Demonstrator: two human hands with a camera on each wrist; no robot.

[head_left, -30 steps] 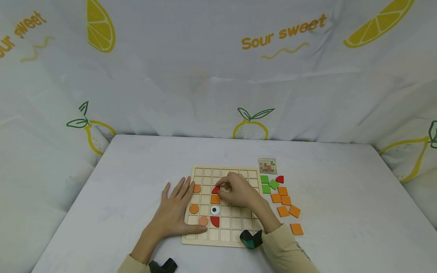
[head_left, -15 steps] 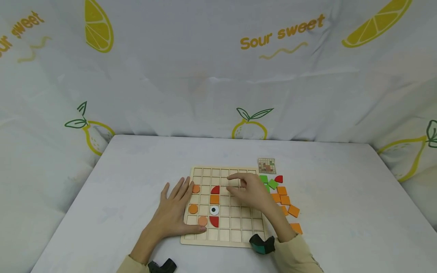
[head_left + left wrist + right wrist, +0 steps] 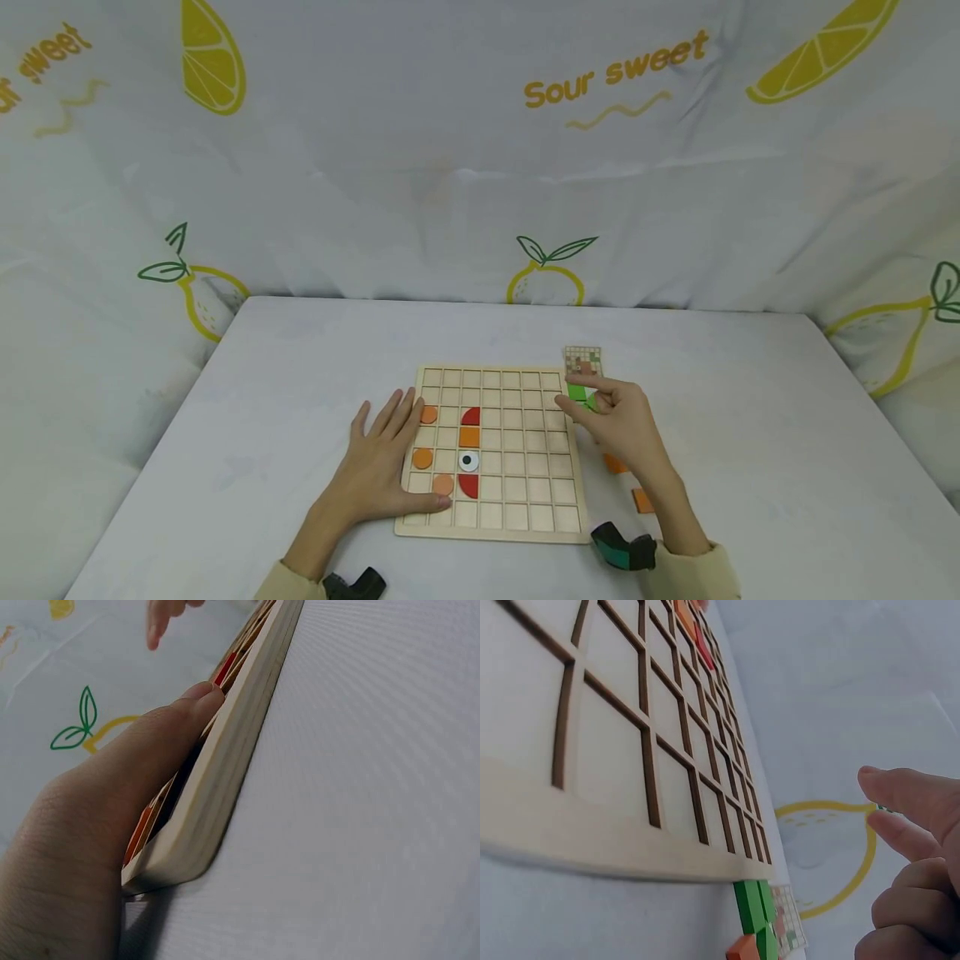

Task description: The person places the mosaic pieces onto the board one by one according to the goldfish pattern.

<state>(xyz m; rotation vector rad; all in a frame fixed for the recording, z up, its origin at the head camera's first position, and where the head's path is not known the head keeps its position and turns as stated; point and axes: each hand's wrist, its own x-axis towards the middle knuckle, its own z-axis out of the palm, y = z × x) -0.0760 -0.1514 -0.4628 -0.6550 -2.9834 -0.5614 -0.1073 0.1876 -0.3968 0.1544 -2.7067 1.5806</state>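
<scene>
A wooden grid board [image 3: 517, 537] lies on the table. My left hand [image 3: 382, 471] rests spread along its left side; in the left wrist view the thumb [image 3: 199, 701] touches the edge. One column holds a red quarter-round piece [image 3: 470, 416], an orange square [image 3: 469, 437], an eye disc [image 3: 468, 460] and another red quarter-round piece [image 3: 468, 486]. Round orange pieces [image 3: 422, 458] and a peach disc [image 3: 443, 484] sit further left. My right hand [image 3: 628, 425] hovers past the board's right edge near green squares [image 3: 576, 392], its thumb and index finger apart, holding nothing.
A small printed grid card [image 3: 583, 358] lies beyond the green pieces. Orange squares [image 3: 643, 501] lie right of the board, most of them hidden under my right hand and forearm. A white cloth with lemon prints [image 3: 420, 167] hangs behind the table.
My right hand has let go of the upper red quarter-round piece, which stays in its cell. The hand has moved right, across the board to the loose pieces. My left hand keeps its place.
</scene>
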